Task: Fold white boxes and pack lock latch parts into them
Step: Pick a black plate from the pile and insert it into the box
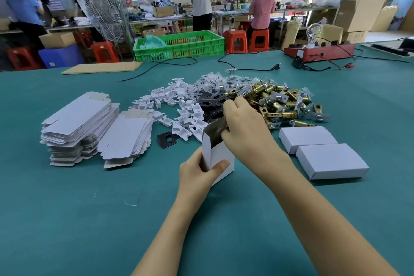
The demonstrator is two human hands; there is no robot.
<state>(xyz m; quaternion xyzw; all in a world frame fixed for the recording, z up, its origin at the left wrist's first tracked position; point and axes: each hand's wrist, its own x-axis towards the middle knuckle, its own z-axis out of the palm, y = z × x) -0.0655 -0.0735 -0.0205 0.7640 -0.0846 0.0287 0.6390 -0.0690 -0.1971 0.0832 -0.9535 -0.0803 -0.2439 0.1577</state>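
The left hand (197,170) is clamped around an upright open white box (218,157) on the green table (89,208); the right hand (244,127) curls at its open top, its grip hidden. Two closed boxes (322,152) lie right, two stacks of flat cartons (94,127) left, and brass latches (284,105) are piled behind in a busy workshop.
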